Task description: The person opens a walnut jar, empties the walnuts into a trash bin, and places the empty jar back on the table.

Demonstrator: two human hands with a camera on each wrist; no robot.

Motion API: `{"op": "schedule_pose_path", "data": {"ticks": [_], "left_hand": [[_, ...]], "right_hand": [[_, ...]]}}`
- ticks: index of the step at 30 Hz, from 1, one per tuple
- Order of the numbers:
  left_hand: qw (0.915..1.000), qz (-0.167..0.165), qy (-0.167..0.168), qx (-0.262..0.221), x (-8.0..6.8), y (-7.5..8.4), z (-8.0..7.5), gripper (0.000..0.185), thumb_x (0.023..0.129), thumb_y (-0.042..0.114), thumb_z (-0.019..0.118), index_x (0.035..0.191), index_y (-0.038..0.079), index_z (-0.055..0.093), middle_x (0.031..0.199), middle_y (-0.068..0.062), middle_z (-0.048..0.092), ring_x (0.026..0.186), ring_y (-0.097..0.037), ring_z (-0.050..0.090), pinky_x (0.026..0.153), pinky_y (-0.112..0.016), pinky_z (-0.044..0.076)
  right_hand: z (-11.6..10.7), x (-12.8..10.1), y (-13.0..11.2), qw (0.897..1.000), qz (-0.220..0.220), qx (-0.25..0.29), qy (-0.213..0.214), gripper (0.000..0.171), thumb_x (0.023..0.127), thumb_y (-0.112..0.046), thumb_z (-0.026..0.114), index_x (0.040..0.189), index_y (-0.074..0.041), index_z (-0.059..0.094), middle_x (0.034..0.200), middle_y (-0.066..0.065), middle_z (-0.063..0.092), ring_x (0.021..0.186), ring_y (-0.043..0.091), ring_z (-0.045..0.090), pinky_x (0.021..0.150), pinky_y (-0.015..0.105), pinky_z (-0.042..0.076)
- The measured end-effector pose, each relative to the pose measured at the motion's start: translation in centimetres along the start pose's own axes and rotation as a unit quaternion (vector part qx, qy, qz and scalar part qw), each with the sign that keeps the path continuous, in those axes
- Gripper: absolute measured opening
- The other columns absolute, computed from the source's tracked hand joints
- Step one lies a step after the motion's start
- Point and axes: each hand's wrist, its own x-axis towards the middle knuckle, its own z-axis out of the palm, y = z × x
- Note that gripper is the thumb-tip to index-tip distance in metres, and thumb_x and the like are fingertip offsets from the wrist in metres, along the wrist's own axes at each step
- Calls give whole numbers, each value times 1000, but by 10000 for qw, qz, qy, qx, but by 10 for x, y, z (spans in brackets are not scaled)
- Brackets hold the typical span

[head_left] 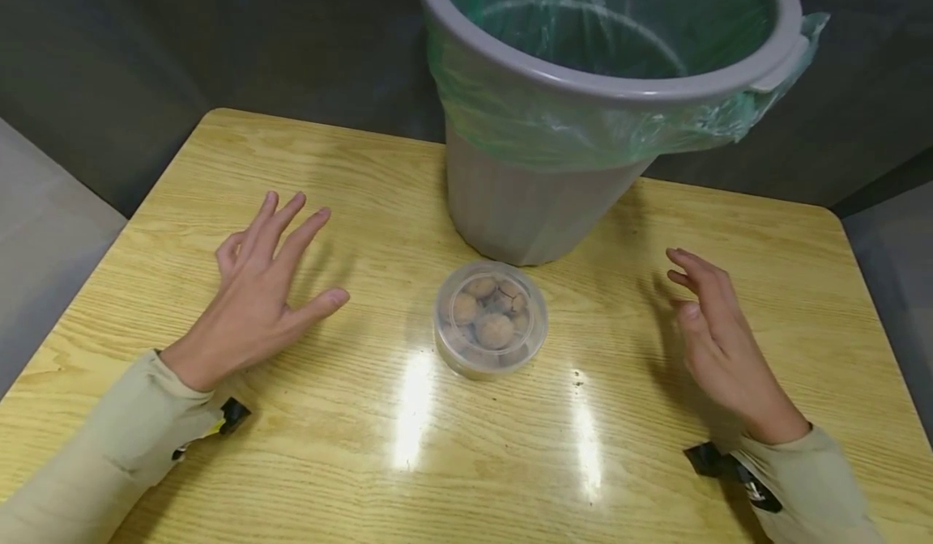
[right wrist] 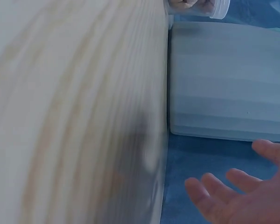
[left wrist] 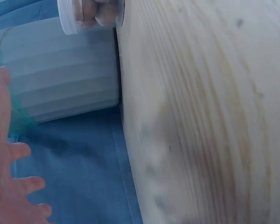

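Observation:
A round clear plastic jar (head_left: 490,321) with a lid stands on the wooden table, holding several brown, walnut-like balls (head_left: 495,331). My left hand (head_left: 266,289) hovers over the table to the jar's left, fingers spread, thumb toward the jar, nothing in it. On the other side, my right hand (head_left: 717,337) is held above the wood with relaxed, slightly bent fingers and an empty palm. Both wrist views show the jar (left wrist: 95,13) at the top edge, apart from the fingers.
Behind the jar stands a tall grey bin (head_left: 532,204) lined with a green plastic bag (head_left: 539,127) folded over its rim. The wooden table (head_left: 321,463) ends at a dark cloth backdrop (head_left: 313,42). Straps with black pieces sit at both wrists.

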Motion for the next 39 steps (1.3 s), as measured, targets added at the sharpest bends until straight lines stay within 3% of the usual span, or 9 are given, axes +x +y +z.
{"op": "schedule_pose_path", "data": {"ticks": [7,13,15,20,27,39], "left_hand": [[9998,55,-16,-208,3,4,6,83,96,57,64,164,27,28,173,-12,21,163,-41,7,112,-73,15],[9994,96,-72,-313,6,8,11,81,96,57,63,164,25,30,172,-12,23,163,-41,9,112,-73,14],[9993,118,-87,-341,6,9,12,81,97,56,64,163,25,30,172,-12,23,163,-41,9,112,-73,14],[9988,159,-63,-464,7,10,15,80,97,55,64,163,25,31,172,-11,24,163,-40,8,112,-73,14],[9978,176,-173,-618,11,16,23,80,96,54,65,163,24,32,172,-10,24,163,-38,9,113,-72,15],[9967,240,-288,-724,12,23,32,78,98,56,60,163,24,31,172,-9,23,163,-39,9,113,-71,15]], "right_hand": [[5,2,-3,9990,152,431,-4,50,114,-31,27,163,-23,31,160,20,28,139,50,37,100,4,34],[9,2,-4,9973,138,716,-61,49,115,-26,24,163,-19,30,160,13,29,141,5,43,101,7,38],[10,2,-4,9963,32,857,-59,50,115,-25,22,163,-16,30,163,7,30,139,-2,43,101,8,40],[11,2,-2,9878,-153,1551,-34,54,115,-30,22,160,-3,31,162,-1,36,136,2,53,99,11,47],[17,4,0,9717,-126,2357,75,60,114,-37,25,156,5,35,156,2,45,131,6,58,98,15,50],[28,7,-4,9677,-76,2521,13,57,114,-34,29,153,6,38,153,4,48,129,10,60,98,18,51]]}}
